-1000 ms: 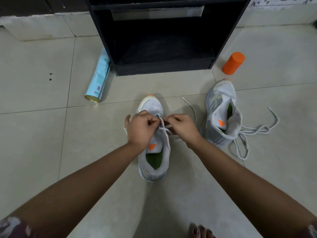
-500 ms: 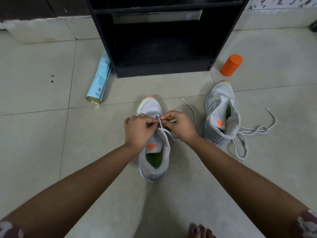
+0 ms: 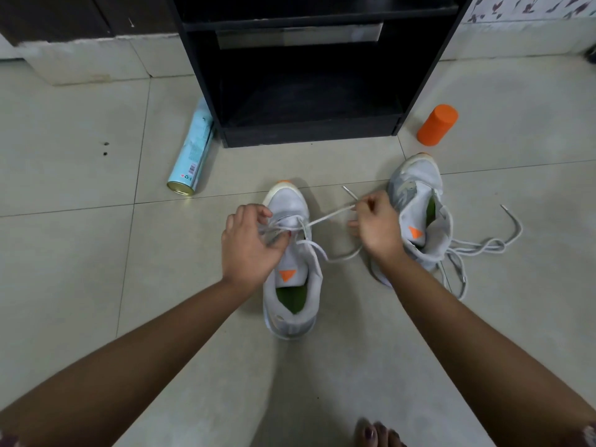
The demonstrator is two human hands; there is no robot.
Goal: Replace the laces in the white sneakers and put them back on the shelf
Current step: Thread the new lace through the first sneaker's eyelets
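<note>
A white sneaker [image 3: 293,304] with a green insole and an orange tongue mark stands on the floor in the middle, toe toward the shelf. My left hand [image 3: 250,245] rests on its left side, fingers curled over the eyelet edge and the lace there. My right hand [image 3: 375,225] pinches the white lace [image 3: 329,216] near its tip and holds it stretched taut to the right of the shoe. The second sneaker [image 3: 419,208] sits to the right, partly hidden by my right hand, beside a loose lace [image 3: 483,246]. The black shelf [image 3: 309,75] stands open behind.
A light-blue spray can [image 3: 192,153] lies on the floor left of the shelf. An orange cylinder [image 3: 437,124] stands at the shelf's right. My toes [image 3: 377,433] show at the bottom edge. Pale floor tiles spread to the left and right.
My right hand has moved away to the right, drawing the lace out taut through the eyelets. My left hand stays on the shoe's left side.
</note>
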